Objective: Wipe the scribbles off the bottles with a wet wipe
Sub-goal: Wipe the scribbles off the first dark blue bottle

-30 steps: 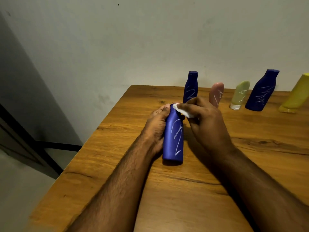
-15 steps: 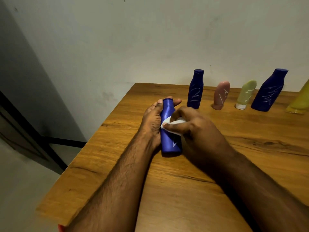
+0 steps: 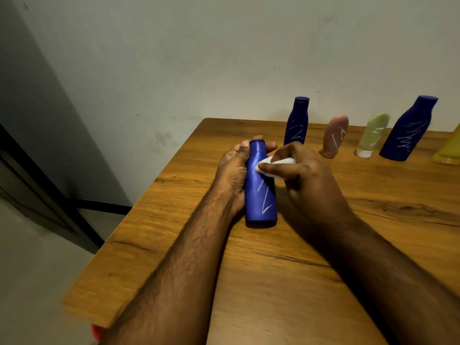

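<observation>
Left hand (image 3: pixel 235 174) wraps the blue bottle (image 3: pixel 260 189) from its left side, fingers curled round the neck, fingertips showing past the cap on the far side. Bottle stands on the wooden table (image 3: pixel 286 270), near the left part of it, leaning slightly away from the camera. White scribble remains on the lower half of the bottle's front, zigzag lines running down toward the base; upper half looks mostly blue and clean.

Right hand (image 3: pixel 305 178) pinches a crumpled white wet wipe (image 3: pixel 276 165) between thumb and curled fingers, wipe pressed against the bottle's upper front, just below the neck. Thumb lies along the underside of the wipe, index finger on top.

Along the back edge of the table, against the wall (image 3: pixel 224 58), a row of other bottles, all apart from each other: a second dark blue bottle (image 3: pixel 296 123) upright just behind the right hand with white scribble on it, a pink tube (image 3: pixel 335 135) standing on its cap with a white mark, a pale green tube (image 3: pixel 373 134) on a white cap with scribble, a larger dark blue bottle (image 3: pixel 408 129) with zigzag scribble, and a yellow bottle (image 3: pixel 449 150) cut off by the right frame edge. Both forearms stretch over the table toward the held bottle
</observation>
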